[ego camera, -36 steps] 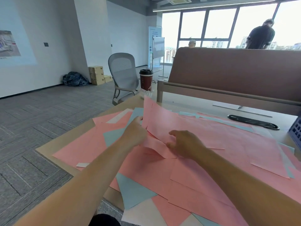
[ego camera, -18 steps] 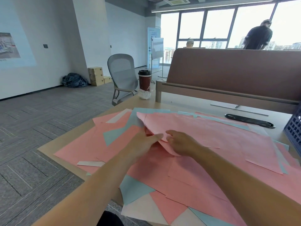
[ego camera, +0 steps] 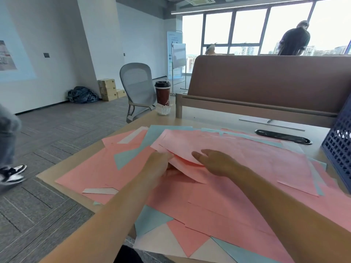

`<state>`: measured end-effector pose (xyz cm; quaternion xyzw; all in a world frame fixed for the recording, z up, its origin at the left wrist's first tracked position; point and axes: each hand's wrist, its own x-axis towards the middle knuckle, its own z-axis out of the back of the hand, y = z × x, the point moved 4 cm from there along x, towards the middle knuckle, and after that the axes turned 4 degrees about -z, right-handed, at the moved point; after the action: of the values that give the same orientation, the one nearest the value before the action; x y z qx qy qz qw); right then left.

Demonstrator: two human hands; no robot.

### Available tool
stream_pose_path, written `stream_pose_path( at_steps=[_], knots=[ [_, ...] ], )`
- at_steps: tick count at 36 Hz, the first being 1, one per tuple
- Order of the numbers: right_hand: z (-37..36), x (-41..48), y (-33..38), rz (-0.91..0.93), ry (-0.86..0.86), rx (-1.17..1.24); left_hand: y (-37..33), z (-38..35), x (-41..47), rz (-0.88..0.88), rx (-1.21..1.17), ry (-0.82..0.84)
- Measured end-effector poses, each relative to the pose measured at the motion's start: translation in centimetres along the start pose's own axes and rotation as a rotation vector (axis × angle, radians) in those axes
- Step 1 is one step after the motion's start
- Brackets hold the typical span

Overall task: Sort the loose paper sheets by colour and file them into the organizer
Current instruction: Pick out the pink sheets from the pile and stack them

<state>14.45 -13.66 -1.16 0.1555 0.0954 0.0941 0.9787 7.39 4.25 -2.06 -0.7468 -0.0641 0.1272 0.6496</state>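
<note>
Organizer contents hidden; left hand grips the edge of a pink sheet, right hand rests flat on it.

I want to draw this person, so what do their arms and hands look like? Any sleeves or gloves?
Both arms are bare as far as the picture shows, with no sleeves. The left grip and right grip are bare hands without gloves. No watch or bracelet shows on either wrist, and no ring on the fingers in view.
</note>
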Motion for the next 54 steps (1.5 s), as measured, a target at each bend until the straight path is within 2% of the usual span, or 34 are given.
stream_pose_path(
  at_steps=[5, 13, 17, 20, 27, 32, 37, 40, 42, 49, 52, 54],
  knots=[
    [-0.7, -1.1, 1.8, 0.091, 0.06, 0.006, 0.5, -1.2, 0.3, -0.019, -0.11, -0.018],
    [0.1, -3.1, 3.6, 0.162, 0.042, 0.03, -0.1, -1.2, 0.8, -0.064, 0.011, -0.114],
    [0.0, -2.0, 2.8, 0.142, -0.048, 0.109, -0.3, -1.1, 0.8, -0.068, 0.113, -0.164],
    [0.2, -1.7, 1.7, 0.1, -0.104, 0.138, 0.1, -0.4, 1.5, -0.08, 0.097, -0.161],
    [0.2, -0.5, -1.1, -0.057, -0.102, 0.048, -1.1, -0.5, -0.7, -0.056, 0.035, -0.03],
    [-0.1, -0.5, -1.5, -0.07, -0.116, -0.023, -1.3, 0.1, -1.2, -0.023, 0.08, -0.017],
    [-0.3, -0.5, -1.2, -0.091, -0.109, -0.115, -1.4, 2.5, 0.9, -0.116, 0.317, -0.264],
    [0.0, 0.0, -1.5, -0.136, -0.156, -0.137, -3.0, 3.4, 0.6, -0.195, 0.458, -0.341],
    [0.2, 0.5, -1.7, -0.161, -0.169, -0.126, -3.5, 3.8, 1.3, -0.216, 0.56, -0.353],
    [1.4, 2.2, -1.8, -0.234, -0.156, -0.192, -3.9, 4.1, 3.2, -0.229, 0.94, -0.242],
    [1.8, 2.9, -1.9, -0.261, -0.169, -0.235, -3.8, 4.3, 3.8, -0.204, 0.99, -0.246],
    [2.0, 3.3, -2.0, -0.284, -0.179, -0.24, -3.4, 4.5, 4.2, -0.208, 0.933, -0.261]
  ],
)
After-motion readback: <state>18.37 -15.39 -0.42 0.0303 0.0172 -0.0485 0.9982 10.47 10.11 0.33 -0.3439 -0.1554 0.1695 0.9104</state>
